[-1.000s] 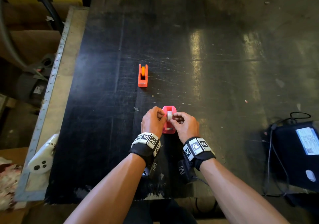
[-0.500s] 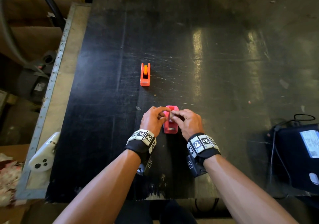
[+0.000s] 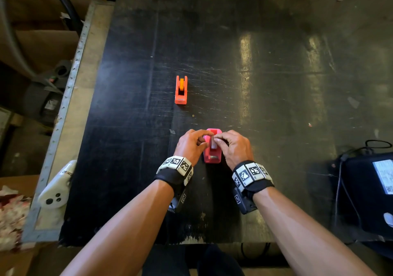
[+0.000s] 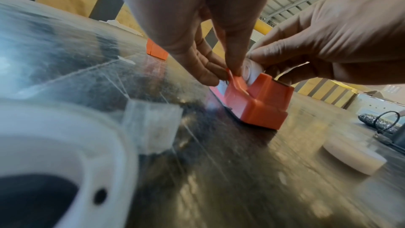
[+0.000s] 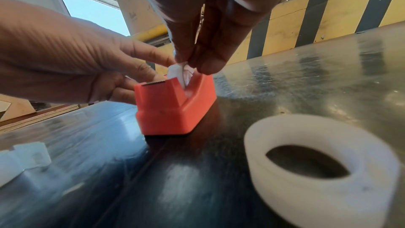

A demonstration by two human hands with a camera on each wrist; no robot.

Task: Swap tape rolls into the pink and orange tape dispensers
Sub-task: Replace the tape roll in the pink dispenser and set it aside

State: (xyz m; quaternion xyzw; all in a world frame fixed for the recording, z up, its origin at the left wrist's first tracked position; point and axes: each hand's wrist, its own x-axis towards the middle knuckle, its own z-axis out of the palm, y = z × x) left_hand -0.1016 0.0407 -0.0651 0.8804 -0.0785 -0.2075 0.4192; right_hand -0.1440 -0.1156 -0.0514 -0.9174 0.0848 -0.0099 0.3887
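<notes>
Both hands have closed in over the pink dispenser [image 3: 212,156] at six o'clock on the table [image 3: 276,84]. The right hand [image 3: 232,148] pinches the white roll [image 3: 213,144] in its cradle, the left hand [image 3: 190,146] now pinches the dispenser's wall — seating appears under way; the orange dispenser [image 3: 181,90] waits at twelve o'clock.

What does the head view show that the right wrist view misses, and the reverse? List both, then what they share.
Head only: the orange dispenser farther back and a white controller at the table's left edge.
Right wrist only: a white ring lying on the table.
Both: the left hand holding the pink dispenser, the right hand pinching the roll in it.
</notes>
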